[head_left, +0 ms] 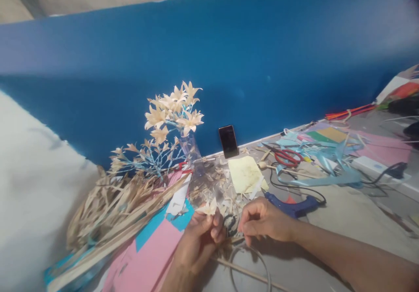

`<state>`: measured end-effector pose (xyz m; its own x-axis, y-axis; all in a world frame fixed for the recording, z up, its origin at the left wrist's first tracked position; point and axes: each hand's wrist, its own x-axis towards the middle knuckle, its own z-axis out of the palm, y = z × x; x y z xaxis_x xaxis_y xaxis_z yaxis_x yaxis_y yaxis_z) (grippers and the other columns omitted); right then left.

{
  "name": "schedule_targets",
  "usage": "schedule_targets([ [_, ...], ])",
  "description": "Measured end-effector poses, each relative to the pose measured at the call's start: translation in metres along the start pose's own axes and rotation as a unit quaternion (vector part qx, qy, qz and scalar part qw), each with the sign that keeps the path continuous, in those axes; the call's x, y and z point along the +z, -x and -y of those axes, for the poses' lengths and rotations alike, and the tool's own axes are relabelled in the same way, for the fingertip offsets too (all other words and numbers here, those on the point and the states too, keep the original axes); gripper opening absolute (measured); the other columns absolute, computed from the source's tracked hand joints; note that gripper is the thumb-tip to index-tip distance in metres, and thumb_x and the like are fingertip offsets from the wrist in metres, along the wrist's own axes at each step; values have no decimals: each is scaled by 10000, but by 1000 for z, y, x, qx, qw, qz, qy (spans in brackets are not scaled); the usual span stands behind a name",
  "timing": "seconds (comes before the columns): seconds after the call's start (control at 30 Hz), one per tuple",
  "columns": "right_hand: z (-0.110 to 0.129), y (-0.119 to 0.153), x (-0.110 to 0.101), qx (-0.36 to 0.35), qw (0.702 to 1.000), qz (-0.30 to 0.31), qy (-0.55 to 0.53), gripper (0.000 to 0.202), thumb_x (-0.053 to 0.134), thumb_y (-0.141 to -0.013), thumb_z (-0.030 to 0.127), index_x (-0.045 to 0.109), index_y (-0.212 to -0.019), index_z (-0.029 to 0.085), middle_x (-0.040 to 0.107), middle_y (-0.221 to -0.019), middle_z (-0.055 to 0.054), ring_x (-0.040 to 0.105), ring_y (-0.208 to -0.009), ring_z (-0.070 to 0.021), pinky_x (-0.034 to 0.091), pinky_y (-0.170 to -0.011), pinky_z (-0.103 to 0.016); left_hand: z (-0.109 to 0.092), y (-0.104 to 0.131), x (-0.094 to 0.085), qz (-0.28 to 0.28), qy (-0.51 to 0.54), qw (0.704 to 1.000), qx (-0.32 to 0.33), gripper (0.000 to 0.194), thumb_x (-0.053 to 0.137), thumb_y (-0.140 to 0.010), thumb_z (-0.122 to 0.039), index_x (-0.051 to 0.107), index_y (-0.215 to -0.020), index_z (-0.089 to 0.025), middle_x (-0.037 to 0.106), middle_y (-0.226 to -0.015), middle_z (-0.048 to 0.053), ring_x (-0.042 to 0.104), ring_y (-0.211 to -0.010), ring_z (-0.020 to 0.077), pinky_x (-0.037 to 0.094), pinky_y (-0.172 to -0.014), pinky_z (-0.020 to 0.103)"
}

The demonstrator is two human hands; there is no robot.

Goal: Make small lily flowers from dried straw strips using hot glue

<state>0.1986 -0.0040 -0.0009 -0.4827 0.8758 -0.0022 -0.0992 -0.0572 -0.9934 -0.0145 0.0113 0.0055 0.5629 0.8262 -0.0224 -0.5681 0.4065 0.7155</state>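
My left hand [202,236] is closed on a small cream flower [208,206], its pointed petals showing above the fingertips. Just to the right, my right hand [266,220] is curled with thumb and fingers pinched together; whatever it may hold is too small to make out. The two hands are a short gap apart. A blue glue gun [294,205] lies just beyond my right wrist. Between and below the hands are a dark coil [231,225], a thin pale ring [269,275] and a slender stick [244,271].
Finished cream flowers [176,108] stand in a clear vase [190,148], left of a phone [228,141] leaning on the blue wall. Dried husks [94,213] and pink sheets [153,252] lie left. Scraps surround a yellow paper [246,174]; red-handled scissors [288,157] and blue ribbon [327,180] lie right.
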Motion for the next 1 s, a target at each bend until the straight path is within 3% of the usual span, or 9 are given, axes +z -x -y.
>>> schedule_targets([
  [0.1,-1,-1,-1,-5,1000,5,-9,430,677,-809,526,679,-665,122,615,-473,-9,459,-407,-72,322,-442,-191,1,0,1,-21,0,1000,-16,248,785,-767,-284,622,-674,-122,456,-598,-30,387,-516,60,307,-522,205],
  [0.23,-2,-2,-3,-27,999,-32,7,548,540,-888,593,583,-573,146,503,-406,25,403,-380,-69,285,-431,-202,3,-1,4,-34,-23,999,-21,287,805,-747,-308,609,-660,-116,457,-589,-32,393,-510,55,309,-512,199],
  [0.3,0,-2,-3,-36,998,-51,28,526,497,-923,562,611,-632,140,583,-487,-7,420,-426,-76,304,-450,-207,4,-2,6,-67,-46,997,-10,291,814,-738,-307,597,-683,-122,462,-582,-39,395,-503,53,310,-504,195],
  [0.43,4,-4,-4,-37,992,-93,77,292,622,-877,418,685,-902,134,727,-806,-60,461,-515,-77,338,-480,-202,7,-3,9,-142,-86,986,33,324,853,-680,-293,575,-785,-162,532,-609,-46,415,-496,57,336,-511,196],
  [0.6,3,-4,-5,-51,992,-71,90,412,486,-961,460,668,-781,138,648,-579,-19,435,-459,-80,316,-459,-209,12,1,11,-172,-187,966,53,219,795,-730,-269,601,-791,-189,518,-530,-68,431,-493,65,340,-511,182],
  [0.73,3,-5,-7,-31,996,-77,42,255,643,-878,396,683,-889,144,686,-735,-29,455,-508,-74,339,-476,-202,15,3,15,-167,-295,939,57,120,743,-781,-241,646,-764,-173,547,-578,-47,445,-531,66,375,-538,184],
  [0.87,3,-4,-11,-49,997,-61,-23,345,719,-811,437,681,-987,143,682,-864,-50,512,-598,-92,389,-522,-209,19,3,19,-148,-291,944,41,126,722,-809,-268,648,-761,-177,552,-604,-40,447,-531,68,393,-542,197],
  [1.0,3,-2,-10,-62,997,-43,-26,281,786,-765,370,693,-904,145,655,-847,-31,548,-685,-108,420,-609,-221,22,3,17,-145,-311,939,37,131,729,-803,-285,683,-771,-166,537,-581,-33,448,-520,72,372,-510,199],
])
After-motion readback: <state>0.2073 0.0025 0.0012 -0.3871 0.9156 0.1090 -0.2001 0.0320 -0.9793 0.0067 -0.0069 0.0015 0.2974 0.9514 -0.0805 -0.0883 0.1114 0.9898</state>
